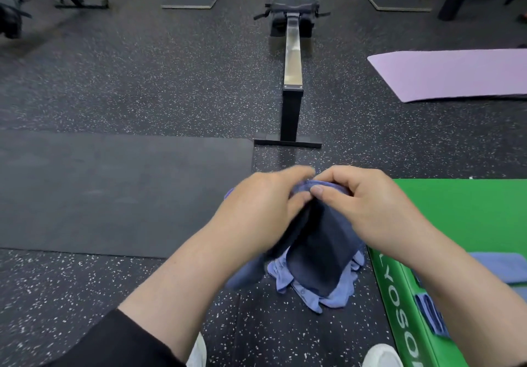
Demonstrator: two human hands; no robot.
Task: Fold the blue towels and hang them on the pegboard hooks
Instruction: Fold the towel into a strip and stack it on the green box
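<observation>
Both hands pinch one blue towel, lower centre of frame

Left hand [256, 204] and right hand [368, 204] grip the blue towel [316, 249] top hem, mid-fold; next, matching corners.

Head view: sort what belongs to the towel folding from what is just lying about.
Job: blue towel held up by left hand and right hand; crumpled light blue cloth on the floor; folded towel on the green box.

Lying about: rowing machine, purple mat, black mat.
</observation>
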